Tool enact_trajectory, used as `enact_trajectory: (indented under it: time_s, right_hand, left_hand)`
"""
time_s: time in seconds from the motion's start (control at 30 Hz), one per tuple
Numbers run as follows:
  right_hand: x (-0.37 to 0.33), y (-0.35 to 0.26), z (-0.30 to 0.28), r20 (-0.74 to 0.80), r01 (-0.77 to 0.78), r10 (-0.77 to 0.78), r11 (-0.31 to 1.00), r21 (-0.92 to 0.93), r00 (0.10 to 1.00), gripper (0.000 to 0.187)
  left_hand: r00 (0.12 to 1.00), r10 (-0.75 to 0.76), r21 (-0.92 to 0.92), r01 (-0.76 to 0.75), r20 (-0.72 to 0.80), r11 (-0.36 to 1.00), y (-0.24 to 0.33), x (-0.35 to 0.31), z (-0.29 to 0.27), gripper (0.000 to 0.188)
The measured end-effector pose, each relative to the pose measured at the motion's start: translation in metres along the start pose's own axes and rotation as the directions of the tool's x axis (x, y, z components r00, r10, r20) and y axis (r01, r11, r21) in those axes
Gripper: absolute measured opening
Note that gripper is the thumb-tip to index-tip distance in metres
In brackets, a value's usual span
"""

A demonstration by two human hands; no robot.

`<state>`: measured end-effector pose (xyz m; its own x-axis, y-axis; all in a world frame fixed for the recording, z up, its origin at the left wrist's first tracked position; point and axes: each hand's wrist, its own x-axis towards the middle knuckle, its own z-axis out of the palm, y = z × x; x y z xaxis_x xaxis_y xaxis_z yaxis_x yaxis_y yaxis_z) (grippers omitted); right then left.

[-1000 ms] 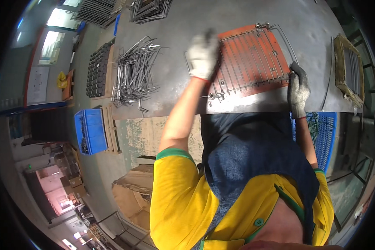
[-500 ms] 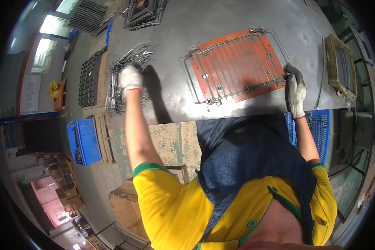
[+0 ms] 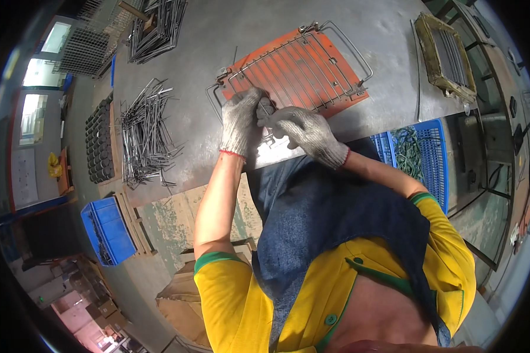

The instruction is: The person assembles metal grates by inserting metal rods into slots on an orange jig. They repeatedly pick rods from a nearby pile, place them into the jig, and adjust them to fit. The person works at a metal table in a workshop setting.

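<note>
An orange-red plate (image 3: 348, 76) lies on the metal table, with a wire grid (image 3: 294, 67) of parallel rods and looped end handles over it. At its near left corner my two gloved hands come together. My left hand (image 3: 240, 117) is closed, and a thin metal rod (image 3: 235, 55) sticks up beyond it, seemingly from its grip. My right hand (image 3: 309, 132) is closed in a pinch against the left fingertips; what lies between its fingers is hidden. Left of the hands is a heap of thin bent metal rods (image 3: 149, 132).
More bent wire frames (image 3: 158, 29) lie at the far left. A worn tray of rods (image 3: 444, 56) sits at the right end of the table (image 3: 388, 35). Below the table edge stand a blue crate (image 3: 433, 156) at right and a blue bin (image 3: 109, 229) at left.
My left hand has come from the rod heap to the plate's near left corner. My right hand has left the plate's right edge and joined it. The view has shifted.
</note>
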<state>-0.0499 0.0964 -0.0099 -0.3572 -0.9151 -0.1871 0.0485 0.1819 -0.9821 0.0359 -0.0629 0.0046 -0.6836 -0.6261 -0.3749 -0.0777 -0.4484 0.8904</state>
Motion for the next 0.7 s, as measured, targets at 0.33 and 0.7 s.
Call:
enact_trajectory:
  time_s: [0.33, 0.7]
  right_hand:
    - [0.035, 0.049, 0.010, 0.307, 0.444, -0.371, 0.375, -0.814, 0.876, 0.026]
    - [0.039, 0.034, 0.020, 0.402, 0.476, -0.299, 0.241, -0.846, 0.866, 0.031]
  left_hand:
    - [0.648, 0.562, 0.855, -0.437, 0.515, -0.280, -0.007, 0.022, -0.039, 0.027]
    - [0.658, 0.532, 0.846, -0.402, 0.533, -0.350, -0.013, 0.018, -0.045, 0.026]
